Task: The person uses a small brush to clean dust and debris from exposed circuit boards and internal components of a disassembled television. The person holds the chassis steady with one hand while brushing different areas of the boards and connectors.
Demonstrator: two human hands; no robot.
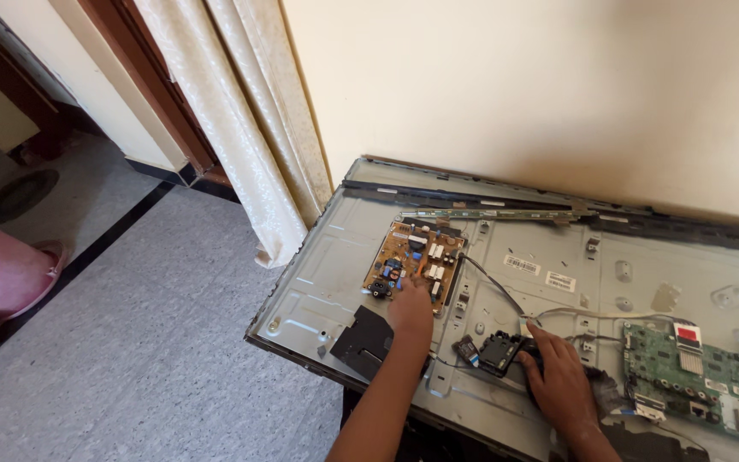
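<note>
Left hand [410,310] lies flat, holding nothing, on the brown circuit board [415,264]'s near edge; right hand [560,378] fingers the black module [499,352] beside it, clasp unclear; bare metal panel [318,257] beyond.

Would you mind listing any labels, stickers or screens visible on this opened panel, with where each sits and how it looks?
First white sticker: small white rectangle with dark print, on the grey metal back panel, right of the brown circuit board.
Second white sticker: similar white rectangle, just right of and below the first.
Red and white label: small patch at the top of the green circuit board.
No lit screen shows.
</note>
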